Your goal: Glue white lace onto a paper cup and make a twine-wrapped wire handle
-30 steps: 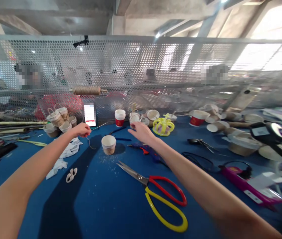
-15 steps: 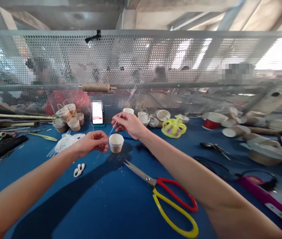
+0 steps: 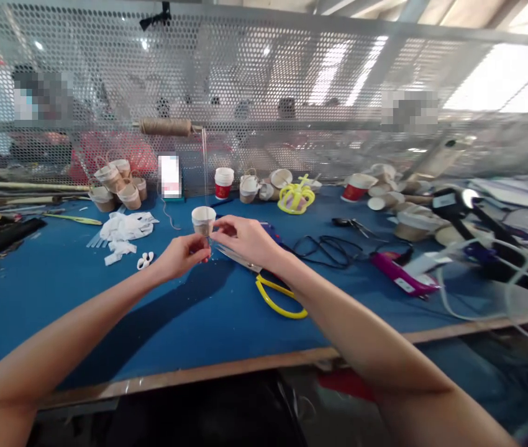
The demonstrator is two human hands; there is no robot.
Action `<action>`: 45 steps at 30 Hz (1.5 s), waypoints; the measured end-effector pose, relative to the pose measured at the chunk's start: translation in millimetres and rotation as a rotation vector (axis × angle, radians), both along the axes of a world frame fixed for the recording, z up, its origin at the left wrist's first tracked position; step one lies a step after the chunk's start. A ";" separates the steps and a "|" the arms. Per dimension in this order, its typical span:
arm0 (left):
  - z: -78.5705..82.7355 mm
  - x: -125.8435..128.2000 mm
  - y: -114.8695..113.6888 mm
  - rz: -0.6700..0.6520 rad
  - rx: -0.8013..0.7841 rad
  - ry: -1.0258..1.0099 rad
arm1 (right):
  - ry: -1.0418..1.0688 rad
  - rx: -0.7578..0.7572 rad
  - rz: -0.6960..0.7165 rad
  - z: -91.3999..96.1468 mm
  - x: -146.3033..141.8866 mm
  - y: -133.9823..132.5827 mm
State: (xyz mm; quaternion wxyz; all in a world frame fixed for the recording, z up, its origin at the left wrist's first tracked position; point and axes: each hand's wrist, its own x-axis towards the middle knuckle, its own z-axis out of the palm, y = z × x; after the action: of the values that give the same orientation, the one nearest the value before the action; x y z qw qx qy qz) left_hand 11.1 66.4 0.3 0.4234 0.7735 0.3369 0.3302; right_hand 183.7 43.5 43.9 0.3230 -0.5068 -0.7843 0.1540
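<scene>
A thin clear strip [image 3: 205, 174] stands upright above my fingertips. My left hand [image 3: 184, 256] is closed in a pinch at its lower end. My right hand [image 3: 248, 241] comes in from the other side, its thumb and fingers curled together at the strip near the small cup; the exact contact is hard to see. The off-white and brown paper cup [image 3: 203, 215] sits upright just behind both hands. Under my right forearm lie large scissors [image 3: 276, 303], one yellow handle showing and the rest partly covered. White looped pieces [image 3: 145, 261] lie left of my left hand.
White cloth strips [image 3: 128, 230], a lit phone [image 3: 169, 177] and bundled small cups [image 3: 128, 196] are at back left. A red cup [image 3: 223, 184] and a yellow-green looped piece [image 3: 295, 197] stand farther back. A magenta tool [image 3: 401, 273] and black cord [image 3: 329, 250] lie right.
My view has tipped down, showing the table's front edge. My right hand has come down from above the cup to beside my left hand. The strip has gone from slanted to upright.
</scene>
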 end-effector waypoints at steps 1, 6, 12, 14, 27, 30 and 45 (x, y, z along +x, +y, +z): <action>-0.4 -0.7 -2.2 0.020 0.022 0.001 | -0.082 -0.003 -0.077 -6.0 7.0 -4.3; -5.5 -0.5 -11.9 0.090 0.082 -0.030 | -0.472 -0.049 -0.310 -45.9 39.3 -35.7; -13.2 2.4 -15.5 0.104 0.054 -0.105 | -0.462 -0.010 -0.311 -65.3 67.5 -49.6; -13.0 1.4 -16.0 0.105 0.041 -0.115 | -0.437 -0.011 -0.326 -59.8 74.7 -44.9; -7.3 3.3 -24.9 0.066 -0.012 -0.098 | 0.303 -0.035 0.191 31.2 -13.0 -5.3; -3.0 0.9 -22.1 0.049 -0.024 -0.093 | 0.277 -0.044 0.211 38.9 -13.9 -5.1; 16.0 2.0 -1.9 -0.017 -0.013 -0.004 | 0.224 -0.038 0.229 41.8 -11.6 2.8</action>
State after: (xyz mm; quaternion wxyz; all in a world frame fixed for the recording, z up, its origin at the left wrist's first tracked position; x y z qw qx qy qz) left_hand 13.1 64.6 16.3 0.4318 0.7728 0.3316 0.3261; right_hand 172.1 46.2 85.7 0.3790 -0.4000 -0.7929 0.2600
